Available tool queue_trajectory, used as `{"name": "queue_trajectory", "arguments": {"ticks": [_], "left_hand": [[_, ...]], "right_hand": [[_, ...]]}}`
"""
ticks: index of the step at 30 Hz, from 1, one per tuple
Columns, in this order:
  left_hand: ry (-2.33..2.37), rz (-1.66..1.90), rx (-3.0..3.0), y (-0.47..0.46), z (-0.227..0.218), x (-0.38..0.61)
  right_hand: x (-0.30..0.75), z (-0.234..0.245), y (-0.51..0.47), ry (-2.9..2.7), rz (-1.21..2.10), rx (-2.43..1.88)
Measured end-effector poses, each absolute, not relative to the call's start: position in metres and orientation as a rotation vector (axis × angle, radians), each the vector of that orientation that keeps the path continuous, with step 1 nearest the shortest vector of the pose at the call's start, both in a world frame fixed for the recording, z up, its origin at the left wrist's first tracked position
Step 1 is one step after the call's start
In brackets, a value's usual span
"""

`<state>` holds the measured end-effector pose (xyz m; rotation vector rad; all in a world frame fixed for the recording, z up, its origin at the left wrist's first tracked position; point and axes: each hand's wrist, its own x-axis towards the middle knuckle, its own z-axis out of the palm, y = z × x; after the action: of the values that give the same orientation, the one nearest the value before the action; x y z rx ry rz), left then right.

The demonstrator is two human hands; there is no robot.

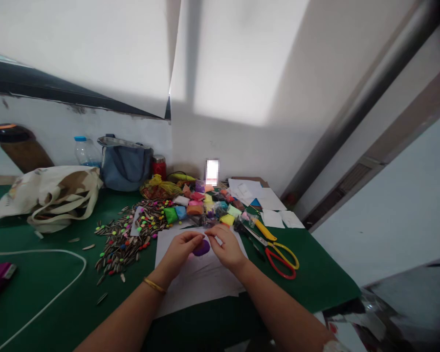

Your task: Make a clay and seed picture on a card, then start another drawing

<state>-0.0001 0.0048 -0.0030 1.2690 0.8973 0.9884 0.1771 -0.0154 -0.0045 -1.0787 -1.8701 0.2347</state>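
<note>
"So, where are the two hands?"

"Over the white paper, close together. The left hand has its thumb drawn in against its bent fingers, right at the rim of a purple disc. The right hand faces it, thumb and forefinger brought near each other."

"Is either one gripping the disc?"

"I can't tell. It sits between the hands, above the sheet in our view, and the left fingers hide its upper edge. Anything between the right fingertips is too small to make out."

"What lies around them?"

"Just beyond the paper there's a heap of coloured packets. To the left, striped seeds are spread about, with small bright beads among them. To the right lie scissors with one red and one yellow handle loop, near a yellow-handled tool."

"And further back?"

"A blue bag stands near the wall, between a clear bottle with a blue cap and a red flask. A cream tote lies in front, on the green tabletop."
</note>
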Motion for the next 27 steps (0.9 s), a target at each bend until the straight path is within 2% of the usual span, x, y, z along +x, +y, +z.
{"name": "queue_trajectory", "arguments": {"ticks": [8, 13, 17, 22, 27], "left_hand": [[0.949, 0.947, 1.378, 0.008, -0.009, -0.003], [1.072, 0.988, 1.687, 0.018, -0.016, -0.011], [1.313, 1.084, 2.050, 0.037, -0.021, -0.026], [1.492, 0.612, 2.380, 0.045, -0.022, -0.026], [1.703, 0.286, 2.381, 0.037, -0.014, -0.016]], "right_hand": [[0.173, 0.004, -0.014, -1.971, 0.405, -1.051], [0.179, 0.002, -0.003, -1.979, 0.436, -1.099], [0.195, -0.013, 0.004, -1.809, 0.580, -1.264], [0.209, -0.031, 0.006, -1.754, 0.788, -1.371], [0.204, -0.025, 0.018, -1.921, 0.731, -1.469]]}}
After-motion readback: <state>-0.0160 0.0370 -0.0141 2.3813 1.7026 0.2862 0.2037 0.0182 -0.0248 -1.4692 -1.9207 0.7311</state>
